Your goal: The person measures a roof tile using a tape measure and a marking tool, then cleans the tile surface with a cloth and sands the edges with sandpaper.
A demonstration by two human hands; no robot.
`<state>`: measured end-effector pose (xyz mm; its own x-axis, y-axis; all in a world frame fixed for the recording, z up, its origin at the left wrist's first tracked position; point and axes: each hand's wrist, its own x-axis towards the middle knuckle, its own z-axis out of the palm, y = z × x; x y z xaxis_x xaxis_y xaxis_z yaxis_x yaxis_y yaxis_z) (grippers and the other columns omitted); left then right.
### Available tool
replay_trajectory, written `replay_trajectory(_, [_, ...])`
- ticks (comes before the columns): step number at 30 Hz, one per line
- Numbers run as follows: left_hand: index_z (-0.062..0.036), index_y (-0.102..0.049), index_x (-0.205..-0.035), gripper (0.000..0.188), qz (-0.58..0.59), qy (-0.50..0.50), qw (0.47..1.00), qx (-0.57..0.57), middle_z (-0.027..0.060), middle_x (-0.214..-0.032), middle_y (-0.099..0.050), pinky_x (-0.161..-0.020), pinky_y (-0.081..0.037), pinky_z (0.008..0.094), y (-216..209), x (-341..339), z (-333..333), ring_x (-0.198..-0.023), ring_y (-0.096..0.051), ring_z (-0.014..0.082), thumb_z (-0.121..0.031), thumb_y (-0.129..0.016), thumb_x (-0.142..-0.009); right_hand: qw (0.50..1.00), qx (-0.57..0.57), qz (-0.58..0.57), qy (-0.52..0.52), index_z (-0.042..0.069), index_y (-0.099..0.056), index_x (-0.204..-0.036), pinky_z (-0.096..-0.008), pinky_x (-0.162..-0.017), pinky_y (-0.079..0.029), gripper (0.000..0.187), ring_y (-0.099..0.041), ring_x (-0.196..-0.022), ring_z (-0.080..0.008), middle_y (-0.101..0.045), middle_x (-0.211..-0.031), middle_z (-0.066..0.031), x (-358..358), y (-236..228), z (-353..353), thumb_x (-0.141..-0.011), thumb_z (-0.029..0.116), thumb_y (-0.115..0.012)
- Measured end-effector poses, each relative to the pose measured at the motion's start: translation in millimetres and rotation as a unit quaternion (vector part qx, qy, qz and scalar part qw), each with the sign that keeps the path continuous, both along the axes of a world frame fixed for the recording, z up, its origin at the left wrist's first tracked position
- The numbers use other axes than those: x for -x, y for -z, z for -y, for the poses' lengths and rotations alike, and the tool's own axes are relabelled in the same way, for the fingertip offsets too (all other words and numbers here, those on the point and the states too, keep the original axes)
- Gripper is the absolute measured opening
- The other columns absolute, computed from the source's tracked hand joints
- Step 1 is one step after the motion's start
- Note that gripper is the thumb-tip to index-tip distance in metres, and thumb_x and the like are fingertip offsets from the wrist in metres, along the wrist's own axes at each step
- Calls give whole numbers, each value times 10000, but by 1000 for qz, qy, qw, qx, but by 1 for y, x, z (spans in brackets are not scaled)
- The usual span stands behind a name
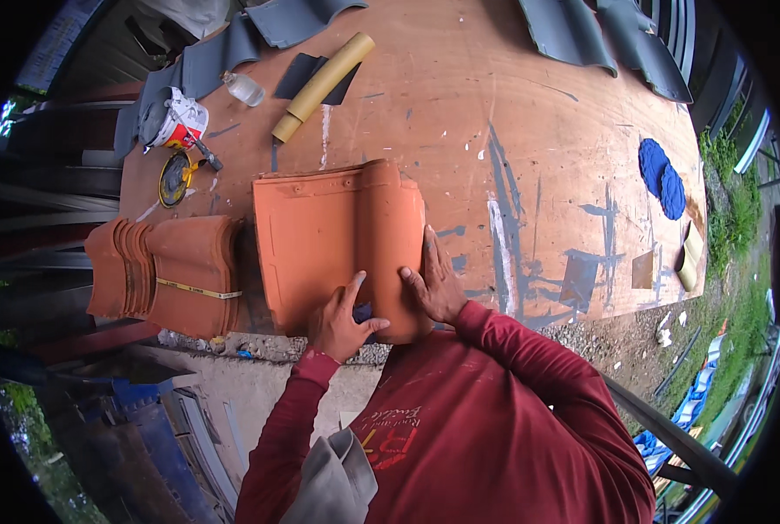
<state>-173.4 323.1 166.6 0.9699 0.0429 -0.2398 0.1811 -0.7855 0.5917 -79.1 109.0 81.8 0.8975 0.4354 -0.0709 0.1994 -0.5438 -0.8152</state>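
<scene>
In front of me, at the worktable's near edge, lies a terracotta roof tile [316,244] with a rounded ridge along its right side. My left hand [341,325] rests on the tile's near part, thumb and index finger spread apart; its other fingers are partly hidden. Between that thumb and finger shows a small dark blue patch that I cannot make out. On the right, my right hand [437,281] grips the ridge, its fingers along the outer side and its thumb on top. Left of the tile stands a stack of similar tiles [193,253] with a yellow measuring tape [200,289] across it.
The wooden tabletop [442,96] bears grey paint streaks. At its far left are a paint bucket [180,118], a lid with a brush [177,179], a glass bottle [243,88] and a brown roll [324,86]. Grey tiles [573,35] line the far edge; blue cloth-like pads [661,179] lie right.
</scene>
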Motion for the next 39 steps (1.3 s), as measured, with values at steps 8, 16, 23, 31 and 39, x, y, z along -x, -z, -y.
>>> replay_trajectory(8, [-172, -565, -1497, 964, 215, 130, 946, -206, 81, -890, -566, -686, -507, 449, 41, 43, 10, -757, -633, 284, -262, -914, -602, 997, -81, -7, 4, -36, -147, -1631, -511, -1240, -268, 867, -275, -1535, -452, -272, -1640, -322, -22, -10, -5, -1019, 377, -603])
replay_trajectory(16, [-284, -474, -1563, 1011, 153, -6, 973, -171, 120, -1110, -689, -841, -567, 483, 40, 69, 32, -932, -699, 366, -193, -912, -656, 981, -44, 181, -58, -47, -207, -1615, -501, -1192, -361, 861, -386, -1461, -503, -354, -1581, -359, -33, 7, -3, -1013, 401, -629])
replay_trajectory(23, [-92, -542, -1490, 785, 169, -144, 972, -77, 146, -1023, -714, -855, -566, 440, 27, 81, 76, -909, -714, 349, -295, -876, -810, 985, -58, -55, -150, -57, -478, -1471, -447, -998, -542, 654, -623, -1247, -430, -535, -1445, -321, 21, -14, 92, -1036, 410, -624])
replay_trajectory(31, [50, -611, -1279, 571, 414, -393, 799, 190, 62, -1007, -665, -813, -538, 297, -55, -52, 45, -909, -631, 132, -409, -757, -972, 927, -175, -278, -182, -71, -619, -1318, -431, -869, -576, 561, -737, -1015, -376, -743, -1067, -251, 36, -39, 182, -1038, 415, -632])
replay_trajectory(39, [-53, -625, -1148, 465, 358, -160, 907, -153, 207, -1163, -619, -956, -475, 508, 66, -174, 39, -1114, -583, 433, -404, -787, -890, 983, -66, -126, -113, -39, -662, -1254, -442, -848, -567, 478, -737, -956, -378, -749, -1041, -241, 7, -32, 274, -1019, 377, -647])
